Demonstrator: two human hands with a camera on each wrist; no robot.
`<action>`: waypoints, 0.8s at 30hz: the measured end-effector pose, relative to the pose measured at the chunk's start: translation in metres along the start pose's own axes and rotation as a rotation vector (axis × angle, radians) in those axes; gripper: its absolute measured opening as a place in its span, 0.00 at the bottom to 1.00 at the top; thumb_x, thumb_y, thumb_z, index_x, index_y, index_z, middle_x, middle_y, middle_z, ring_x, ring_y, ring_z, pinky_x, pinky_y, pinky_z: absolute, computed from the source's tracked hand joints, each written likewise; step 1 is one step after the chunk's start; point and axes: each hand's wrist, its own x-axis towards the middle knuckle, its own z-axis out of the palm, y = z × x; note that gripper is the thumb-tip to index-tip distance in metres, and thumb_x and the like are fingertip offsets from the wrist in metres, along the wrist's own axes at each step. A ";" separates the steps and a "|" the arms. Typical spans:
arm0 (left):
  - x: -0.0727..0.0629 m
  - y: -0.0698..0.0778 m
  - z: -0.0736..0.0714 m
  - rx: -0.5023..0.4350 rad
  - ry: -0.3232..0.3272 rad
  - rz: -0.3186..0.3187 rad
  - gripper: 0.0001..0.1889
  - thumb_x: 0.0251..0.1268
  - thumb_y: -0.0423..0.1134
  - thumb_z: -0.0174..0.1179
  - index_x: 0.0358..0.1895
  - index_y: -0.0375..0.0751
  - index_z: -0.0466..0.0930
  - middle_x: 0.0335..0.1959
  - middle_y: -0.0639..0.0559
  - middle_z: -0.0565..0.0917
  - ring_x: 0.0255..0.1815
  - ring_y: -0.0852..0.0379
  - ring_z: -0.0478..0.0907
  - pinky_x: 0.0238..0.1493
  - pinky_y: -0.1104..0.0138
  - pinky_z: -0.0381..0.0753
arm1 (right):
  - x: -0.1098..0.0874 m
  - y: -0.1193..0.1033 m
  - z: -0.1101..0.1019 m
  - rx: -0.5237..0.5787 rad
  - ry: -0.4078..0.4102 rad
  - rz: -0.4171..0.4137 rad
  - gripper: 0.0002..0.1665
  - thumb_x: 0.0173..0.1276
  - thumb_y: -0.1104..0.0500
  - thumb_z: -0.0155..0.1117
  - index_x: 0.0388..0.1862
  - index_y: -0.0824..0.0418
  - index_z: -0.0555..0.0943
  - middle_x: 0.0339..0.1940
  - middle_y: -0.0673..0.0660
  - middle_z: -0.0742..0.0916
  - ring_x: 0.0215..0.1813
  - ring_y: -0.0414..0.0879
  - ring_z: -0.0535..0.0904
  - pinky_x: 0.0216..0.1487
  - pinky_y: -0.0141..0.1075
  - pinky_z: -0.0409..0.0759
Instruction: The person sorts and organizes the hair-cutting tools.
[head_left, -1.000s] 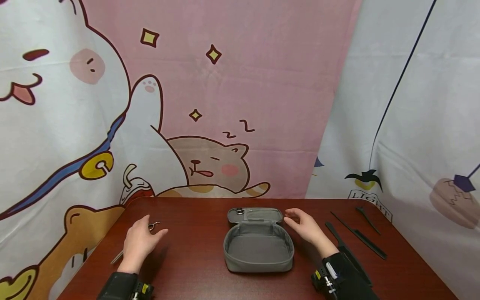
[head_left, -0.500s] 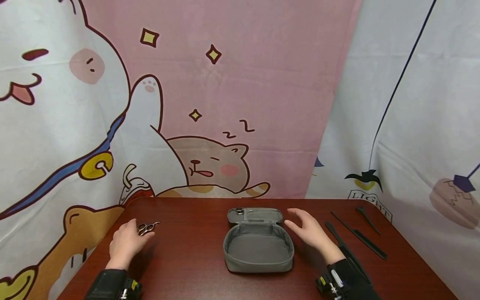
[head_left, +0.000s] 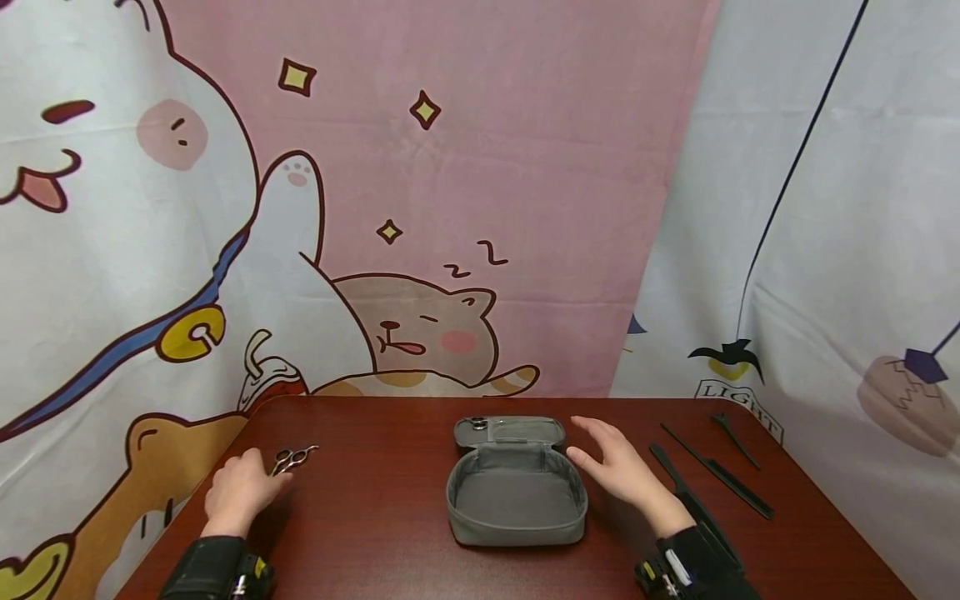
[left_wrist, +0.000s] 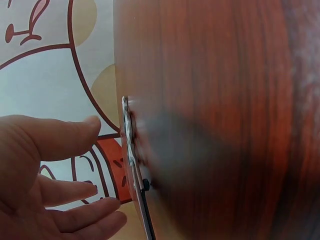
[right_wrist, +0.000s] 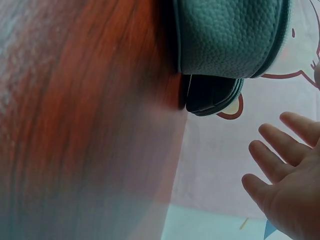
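Note:
A pair of silver scissors (head_left: 292, 457) lies at the left of the table, partly hidden behind my left hand (head_left: 238, 492). In the left wrist view the same scissors (left_wrist: 131, 145) rest flat on the table, and the thumb and fingers of that hand are spread, apart from them. Mid-table stands a grey zip case (head_left: 517, 533), its lid folded back away from me. My right hand (head_left: 618, 471) hovers just right of the case with extended fingers and holds nothing. From the right wrist, the case's pebbled side (right_wrist: 225, 40) shows beyond those fingers.
Right of my right hand lie a dark comb (head_left: 705, 521), partly under the sleeve, a thin-tailed comb (head_left: 738, 486) and a small dark slim tool (head_left: 735, 439). A small metal item (head_left: 477, 423) shows at the lid's left. A printed cloth (head_left: 525, 167) hangs behind the table.
My left hand has moved left and slightly toward me, so more of the scissors shows. The right hand has shifted only slightly. The case stays in place.

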 end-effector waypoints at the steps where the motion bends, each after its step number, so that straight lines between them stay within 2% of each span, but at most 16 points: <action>1: 0.000 -0.001 0.000 -0.002 -0.006 -0.001 0.33 0.56 0.53 0.70 0.44 0.21 0.71 0.33 0.31 0.76 0.33 0.36 0.75 0.27 0.49 0.74 | 0.000 -0.001 0.000 -0.006 0.000 -0.010 0.34 0.71 0.51 0.64 0.69 0.68 0.71 0.66 0.67 0.76 0.67 0.67 0.69 0.62 0.64 0.66; 12: 0.000 -0.005 -0.004 0.008 -0.058 -0.023 0.28 0.57 0.51 0.68 0.41 0.24 0.74 0.30 0.35 0.76 0.31 0.38 0.74 0.26 0.52 0.73 | -0.003 -0.010 -0.002 -0.017 -0.040 -0.070 0.35 0.70 0.52 0.65 0.71 0.66 0.69 0.69 0.67 0.73 0.70 0.67 0.65 0.62 0.66 0.64; 18: 0.001 -0.007 -0.003 0.009 -0.079 -0.040 0.25 0.59 0.49 0.68 0.39 0.26 0.74 0.29 0.37 0.75 0.30 0.40 0.72 0.26 0.53 0.71 | -0.002 -0.015 -0.003 -0.004 -0.066 -0.103 0.36 0.71 0.51 0.65 0.72 0.64 0.68 0.71 0.67 0.72 0.72 0.68 0.62 0.61 0.68 0.63; 24: 0.002 -0.008 0.000 0.009 -0.086 -0.064 0.20 0.60 0.46 0.67 0.37 0.29 0.74 0.27 0.39 0.73 0.29 0.42 0.71 0.27 0.55 0.70 | -0.001 -0.018 0.001 -0.001 -0.076 -0.135 0.36 0.70 0.54 0.66 0.73 0.64 0.67 0.72 0.67 0.71 0.72 0.68 0.61 0.61 0.69 0.62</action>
